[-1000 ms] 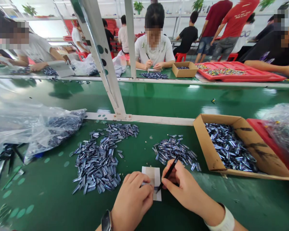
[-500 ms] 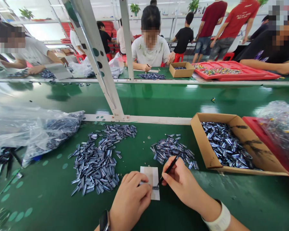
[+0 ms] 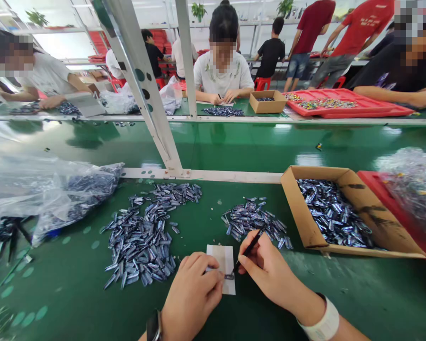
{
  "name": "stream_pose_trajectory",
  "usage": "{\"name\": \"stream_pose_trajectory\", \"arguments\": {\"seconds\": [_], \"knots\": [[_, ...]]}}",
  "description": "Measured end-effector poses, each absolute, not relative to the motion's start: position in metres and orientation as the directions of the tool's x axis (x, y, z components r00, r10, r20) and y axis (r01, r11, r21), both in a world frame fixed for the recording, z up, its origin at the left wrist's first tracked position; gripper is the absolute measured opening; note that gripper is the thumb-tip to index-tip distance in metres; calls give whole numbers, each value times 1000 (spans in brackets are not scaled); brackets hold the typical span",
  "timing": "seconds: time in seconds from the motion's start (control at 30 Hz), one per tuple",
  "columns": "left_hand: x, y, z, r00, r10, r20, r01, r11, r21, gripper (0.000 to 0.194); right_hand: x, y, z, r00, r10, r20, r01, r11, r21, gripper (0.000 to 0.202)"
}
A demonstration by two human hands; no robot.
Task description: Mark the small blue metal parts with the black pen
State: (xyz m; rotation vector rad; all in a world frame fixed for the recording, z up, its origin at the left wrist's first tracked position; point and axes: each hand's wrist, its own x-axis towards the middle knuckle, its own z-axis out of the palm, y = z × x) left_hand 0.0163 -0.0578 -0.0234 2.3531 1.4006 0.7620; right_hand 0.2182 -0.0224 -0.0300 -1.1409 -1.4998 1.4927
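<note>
In the head view, a white card [image 3: 228,255] with a beige strip lies flat on the green table in front of me. On it is a small dark glossy piece [image 3: 229,277]. My left hand [image 3: 197,289] rests over the card's left side, fingers curled and pinched at the left end of that piece; its fingertips are partly hidden. My right hand [image 3: 264,265] grips slim black tweezers [image 3: 249,250], whose lower tip meets the piece's right end. Just beyond lies a small heap of similar dark, glossy pieces [image 3: 252,218].
A larger heap [image 3: 142,241] of these pieces spreads at left, near a clear plastic bag [image 3: 81,194]. At right stand a cardboard box [image 3: 372,203] of pieces and a red tray [image 3: 372,177] under another bag. A slanted metal post [image 3: 149,99] rises ahead; co-workers sit across.
My hands, the card and the tweezers hold nearly the same position. Across the table, a co-worker's raised hand has come down to the work surface.
</note>
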Motion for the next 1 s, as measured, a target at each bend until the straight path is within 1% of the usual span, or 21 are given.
{"name": "stream_pose_trajectory", "arguments": {"seconds": [0.17, 0.33, 0.6, 0.73, 0.83, 1.0], "knots": [[16, -57, -23, 382, 878, 287, 719, -478, 505, 23, 219, -23, -31, -367, 927, -76, 102, -41, -994, 17], [17, -57, -19, 385, 891, 240, 733, -453, 507, 24, 220, -24, -33, -382, 923, -52, 103, -14, -995, 16], [15, -60, -18, 438, 873, 215, 754, -487, 442, 33, 220, -25, -36, -391, 920, -35, 113, 10, -994, 16], [17, -59, -19, 441, 875, 202, 769, -484, 418, 31, 221, -25, -34, -398, 917, -24, 93, 14, -996, 16], [18, -60, -18, 434, 874, 219, 778, -486, 398, 30, 223, -25, -33, -386, 922, -10, 67, 17, -998, 16], [21, -62, -20, 449, 870, 204, 788, -493, 368, 30, 224, -25, -33, -368, 929, 23, 101, 65, -993, 17]]}}
